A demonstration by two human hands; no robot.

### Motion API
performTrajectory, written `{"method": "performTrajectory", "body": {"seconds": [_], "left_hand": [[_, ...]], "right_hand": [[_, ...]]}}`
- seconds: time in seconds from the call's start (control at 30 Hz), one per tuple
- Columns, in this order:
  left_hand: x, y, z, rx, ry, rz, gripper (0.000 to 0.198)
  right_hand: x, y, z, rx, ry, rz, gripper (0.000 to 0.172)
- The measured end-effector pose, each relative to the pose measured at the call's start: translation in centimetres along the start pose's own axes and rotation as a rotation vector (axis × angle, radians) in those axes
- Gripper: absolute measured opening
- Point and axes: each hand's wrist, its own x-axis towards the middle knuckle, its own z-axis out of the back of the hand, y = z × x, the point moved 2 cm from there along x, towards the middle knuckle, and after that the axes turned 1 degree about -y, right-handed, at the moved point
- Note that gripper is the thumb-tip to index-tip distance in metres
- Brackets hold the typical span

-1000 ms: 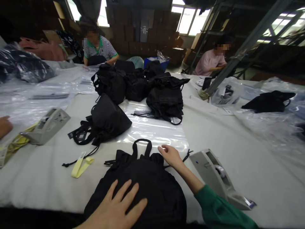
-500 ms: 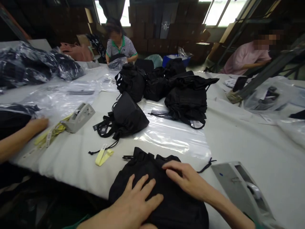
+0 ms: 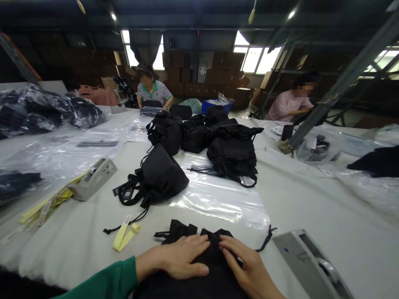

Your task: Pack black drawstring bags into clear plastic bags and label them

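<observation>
A black drawstring bag (image 3: 187,284) lies flat at the table's front edge, its gathered top pointing away from me and a cord sticking out on the right. My left hand (image 3: 183,256) rests flat on its upper part, fingers extended toward the middle. Beside it, my right hand (image 3: 245,263) touches the bag near the gathered opening; its fingers are stretched out and slightly bent. Neither hand grips the cloth. A yellow strip (image 3: 124,236) with a white label lies left of the bag. Behind it sits another black bag (image 3: 162,174) with straps and a tag.
A grey tape dispenser (image 3: 311,263) stands at right, another dispenser (image 3: 93,180) at left beside yellow tape (image 3: 56,199). Several black bags (image 3: 232,153) sit on clear plastic sheets (image 3: 218,199). Two people (image 3: 154,93) work across the table. A slanted metal post (image 3: 339,89) rises at right.
My left hand has slid forward and right along the bag toward its gathered top, near my right hand. The view has tilted up. Another person's arm at far left has left the view.
</observation>
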Motion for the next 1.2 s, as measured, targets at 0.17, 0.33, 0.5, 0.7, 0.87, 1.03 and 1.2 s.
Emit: {"method": "performTrajectory", "body": {"seconds": [0.17, 0.33, 0.5, 0.7, 0.87, 1.03, 1.2], "left_hand": [[-0.8, -1.7, 1.9, -0.010, -0.158, -0.050, 0.058], [3.5, 2.4, 6.0, -0.096, -0.449, -0.006, 0.040], [10.7, 9.9, 8.2, -0.020, -0.614, 0.125, 0.028], [13.9, 15.0, 8.1, -0.003, -0.571, 0.091, 0.017], [11.9, 17.9, 8.8, 0.008, -0.651, 0.132, 0.029], [10.2, 21.7, 13.9, -0.009, -0.799, 0.315, 0.041], [10.9, 19.2, 16.9, 0.091, -0.855, 0.318, 0.046]], "right_hand": [[4.4, -1.5, 1.1, -0.048, -0.169, -0.087, 0.026], [9.2, -7.8, 0.4, -0.224, -0.152, -0.238, 0.025], [12.4, -12.9, -1.7, -0.338, -0.076, -0.327, 0.015], [14.2, -13.7, -1.8, -0.421, 0.046, -0.261, 0.018], [15.3, -13.9, -1.6, -0.490, 0.028, -0.181, 0.029], [15.5, -14.8, -2.3, -0.510, -0.003, -0.143, 0.032], [16.0, -14.6, -1.8, -0.487, -0.101, -0.134, 0.040]]}}
